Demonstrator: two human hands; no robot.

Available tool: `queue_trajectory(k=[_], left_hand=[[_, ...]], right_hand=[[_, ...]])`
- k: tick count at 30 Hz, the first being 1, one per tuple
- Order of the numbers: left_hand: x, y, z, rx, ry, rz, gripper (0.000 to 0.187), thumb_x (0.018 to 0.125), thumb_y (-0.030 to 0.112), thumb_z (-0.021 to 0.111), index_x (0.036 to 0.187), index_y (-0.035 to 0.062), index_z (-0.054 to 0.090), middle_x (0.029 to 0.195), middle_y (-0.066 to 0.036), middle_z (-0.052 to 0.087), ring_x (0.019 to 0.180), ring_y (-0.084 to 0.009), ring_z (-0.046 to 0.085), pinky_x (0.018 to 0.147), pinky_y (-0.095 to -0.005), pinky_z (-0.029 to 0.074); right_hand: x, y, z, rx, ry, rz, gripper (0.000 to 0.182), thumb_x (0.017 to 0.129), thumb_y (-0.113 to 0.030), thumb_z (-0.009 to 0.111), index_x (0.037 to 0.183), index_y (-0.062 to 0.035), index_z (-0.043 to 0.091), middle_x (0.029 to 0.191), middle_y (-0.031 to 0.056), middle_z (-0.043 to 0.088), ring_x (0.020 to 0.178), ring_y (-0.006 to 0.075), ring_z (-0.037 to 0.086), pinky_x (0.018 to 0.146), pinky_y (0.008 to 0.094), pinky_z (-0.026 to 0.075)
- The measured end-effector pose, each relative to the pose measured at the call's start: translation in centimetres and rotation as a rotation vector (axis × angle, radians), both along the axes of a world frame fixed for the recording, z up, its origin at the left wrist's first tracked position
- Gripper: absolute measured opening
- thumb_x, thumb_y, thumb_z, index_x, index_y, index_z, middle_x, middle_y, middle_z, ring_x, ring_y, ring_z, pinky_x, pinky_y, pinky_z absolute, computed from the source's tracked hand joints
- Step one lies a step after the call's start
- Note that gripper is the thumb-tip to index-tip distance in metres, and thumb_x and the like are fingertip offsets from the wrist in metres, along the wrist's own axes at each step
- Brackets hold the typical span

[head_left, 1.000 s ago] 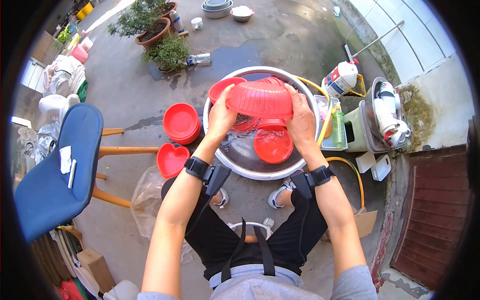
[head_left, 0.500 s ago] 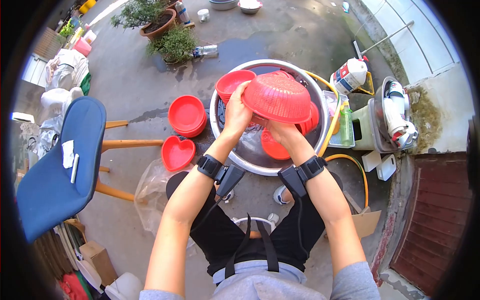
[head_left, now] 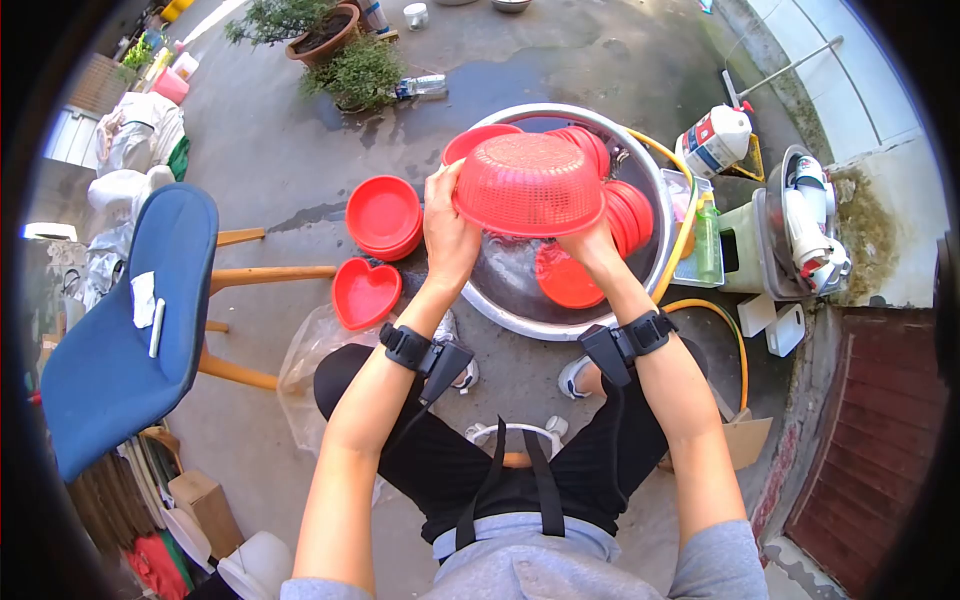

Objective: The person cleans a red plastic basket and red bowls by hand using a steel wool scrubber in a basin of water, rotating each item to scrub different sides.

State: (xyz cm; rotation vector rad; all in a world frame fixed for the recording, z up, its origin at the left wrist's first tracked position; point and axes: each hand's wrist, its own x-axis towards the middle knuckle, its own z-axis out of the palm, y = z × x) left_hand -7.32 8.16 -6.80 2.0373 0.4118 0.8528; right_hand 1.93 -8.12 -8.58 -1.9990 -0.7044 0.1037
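A red plastic colander [head_left: 530, 185] with mesh sides is held bottom-up above a wide metal basin [head_left: 540, 327]. My left hand [head_left: 450, 235] grips its left rim, fingers partly behind it. At the lower right rim is my right hand [head_left: 592, 247], its fingers hidden beneath the colander. Inside the basin, dark water surrounds a stack of red baskets [head_left: 628, 215] on the right and a flat red round piece [head_left: 570, 276] near the front. Another red bowl [head_left: 478, 140] sits at the basin's back left edge.
Left of the basin, stacked red bowls [head_left: 383, 215] and a red heart-shaped bowl [head_left: 365, 294] lie on the wet concrete. A blue chair [head_left: 130, 340] stands further left. A yellow hose [head_left: 740, 350], a green bottle [head_left: 707, 245] and a bucket [head_left: 742, 250] are on the right.
The colander has moved left relative to the basin and turned more level, with both hands still on it. More of the stacked red baskets shows on the right. The view has shifted slightly.
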Motion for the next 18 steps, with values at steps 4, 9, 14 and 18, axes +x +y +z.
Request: queue_trajectory(k=[4,9,14,18], left_hand=[[-1.5,2.6,-3.5,-0.15,0.082,-0.018,0.026,0.094,0.014,0.055,0.116,0.0007,0.056,0.102,-0.017,0.063,0.095,-0.0303,0.065,0.081,-0.0361,0.052],[-3.7,4.1,-8.9,-0.627,0.439,0.126,0.03,0.098,0.02,0.047,0.114,-0.0042,0.055,0.098,-0.015,0.066,0.066,-0.0193,0.068,0.052,-0.026,0.055],[-5.8,8.1,-13.5,-0.99,0.563,0.265,0.035,0.095,0.02,0.044,0.109,-0.0094,0.057,0.089,-0.018,0.07,0.069,-0.0235,0.07,0.055,-0.0287,0.058],[-6.2,12.1,-12.0,-1.185,0.426,0.291,0.062,0.096,0.041,0.052,0.129,-0.0104,0.041,0.118,-0.025,0.06,0.091,-0.0288,0.067,0.069,-0.0315,0.058]], right_hand=[[-1.2,-0.5,2.5,-0.44,0.035,0.001,0.043,0.075,-0.022,0.067,0.115,-0.0077,0.061,0.109,0.0212,0.062,0.099,0.0381,0.062,0.083,0.0478,0.051],[-0.9,-1.7,4.1,-0.477,0.123,0.004,0.043,0.076,-0.023,0.065,0.117,-0.0109,0.061,0.106,0.0187,0.062,0.098,0.0356,0.063,0.083,0.0451,0.051],[-0.1,-3.1,5.6,-0.413,0.083,-0.086,0.042,0.076,-0.021,0.064,0.117,-0.012,0.061,0.104,0.017,0.062,0.097,0.0344,0.063,0.084,0.0441,0.05],[0.7,-4.1,5.4,-0.364,0.062,-0.109,0.043,0.076,-0.022,0.064,0.118,-0.013,0.06,0.105,0.0177,0.063,0.099,0.0352,0.062,0.086,0.0441,0.049]])
